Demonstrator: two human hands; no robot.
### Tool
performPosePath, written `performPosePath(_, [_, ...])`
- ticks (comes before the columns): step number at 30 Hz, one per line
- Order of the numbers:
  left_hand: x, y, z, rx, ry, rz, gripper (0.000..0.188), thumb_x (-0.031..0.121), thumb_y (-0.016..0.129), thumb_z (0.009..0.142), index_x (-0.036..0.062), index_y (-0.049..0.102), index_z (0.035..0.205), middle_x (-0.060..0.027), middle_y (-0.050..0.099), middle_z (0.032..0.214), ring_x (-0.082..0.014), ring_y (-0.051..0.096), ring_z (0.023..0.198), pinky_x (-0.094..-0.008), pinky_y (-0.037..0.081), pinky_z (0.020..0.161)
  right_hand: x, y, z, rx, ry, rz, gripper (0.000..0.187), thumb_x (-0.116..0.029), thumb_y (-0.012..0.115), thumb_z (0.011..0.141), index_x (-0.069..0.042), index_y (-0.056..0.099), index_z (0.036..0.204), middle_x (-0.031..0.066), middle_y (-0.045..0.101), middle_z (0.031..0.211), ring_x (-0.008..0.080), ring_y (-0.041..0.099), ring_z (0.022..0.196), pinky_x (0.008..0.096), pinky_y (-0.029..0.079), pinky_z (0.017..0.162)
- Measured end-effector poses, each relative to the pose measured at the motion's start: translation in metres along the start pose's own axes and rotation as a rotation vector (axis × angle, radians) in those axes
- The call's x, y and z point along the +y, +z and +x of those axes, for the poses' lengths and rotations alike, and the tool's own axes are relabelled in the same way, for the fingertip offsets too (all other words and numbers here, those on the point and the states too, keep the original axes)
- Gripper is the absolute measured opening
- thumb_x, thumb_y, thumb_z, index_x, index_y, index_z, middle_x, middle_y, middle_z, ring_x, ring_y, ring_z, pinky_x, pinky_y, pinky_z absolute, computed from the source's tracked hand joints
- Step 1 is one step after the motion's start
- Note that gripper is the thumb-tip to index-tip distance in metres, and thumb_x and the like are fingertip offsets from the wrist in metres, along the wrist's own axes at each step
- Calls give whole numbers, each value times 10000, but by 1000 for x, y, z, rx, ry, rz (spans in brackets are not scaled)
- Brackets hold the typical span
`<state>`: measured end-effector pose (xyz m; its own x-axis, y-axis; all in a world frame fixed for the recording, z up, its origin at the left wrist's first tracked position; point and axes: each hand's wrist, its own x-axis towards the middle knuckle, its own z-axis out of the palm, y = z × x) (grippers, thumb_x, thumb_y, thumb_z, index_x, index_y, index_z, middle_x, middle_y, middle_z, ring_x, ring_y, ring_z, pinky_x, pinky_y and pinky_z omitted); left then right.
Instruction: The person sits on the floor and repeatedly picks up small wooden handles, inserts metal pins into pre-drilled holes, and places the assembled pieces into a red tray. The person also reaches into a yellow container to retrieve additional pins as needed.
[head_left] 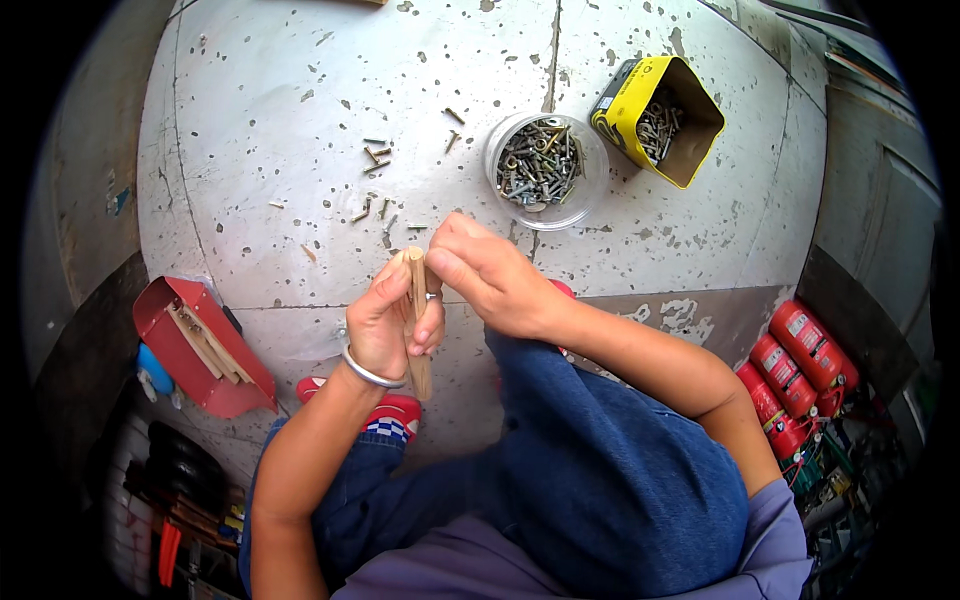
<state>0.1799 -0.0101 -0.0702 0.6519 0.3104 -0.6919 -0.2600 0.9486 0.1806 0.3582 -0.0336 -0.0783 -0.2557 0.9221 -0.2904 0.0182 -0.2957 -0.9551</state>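
My left hand [376, 325], with a metal bangle at its wrist, is wrapped round a short piece of pale wood [418, 292]. The wood stands roughly upright, and its lower end shows beneath the palm. It may be more than one stick pressed together. Beside the upper end, my right hand [495, 280] has thumb and fingers pinched together; what sits between them is hidden. Just beyond the hands, several loose bolts [376, 166] lie scattered on the worn pale surface.
A clear round tub [597, 190] full of bolts and nuts stands ahead, beside a tilted yellow tin [633, 95] holding more hardware. To the left is a red metal tray [250, 398] with wooden sticks [208, 343]. Red fire extinguishers [803, 348] lie at the right.
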Motion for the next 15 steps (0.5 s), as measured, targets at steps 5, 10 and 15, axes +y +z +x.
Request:
performPosePath(5, [-1, 4, 0, 24, -6, -26, 349, 413, 458, 915, 110, 448, 1087, -73, 464, 528, -130, 361, 372, -250, 332, 402, -6, -2, 1, 120, -51, -65, 124, -106, 577, 870, -28, 503, 931, 117, 479, 1004, 221, 491, 902, 348, 408, 829])
performPosePath(10, [-1, 6, 2, -1, 2, -59, 309, 390, 450, 927, 119, 449, 1075, -72, 468, 536, -130, 376, 381, -246, 340, 403, -6, -1, -1, 113, -46, 66, 138, -143, 579, 878, -16, 536, 910, 126, 497, 1039, 230, 501, 919, 342, 403, 838])
performPosePath(15, [-3, 2, 1, -6, 4, -83, 300, 383, 447, 930, 120, 452, 1075, -69, 470, 541, -130, 380, 387, -245, 339, 402, -10, -1, 0, 105, 12, 59, 163, -175, 570, 888, -13, 563, 897, 124, 507, 1019, 237, 513, 902, 344, 412, 824])
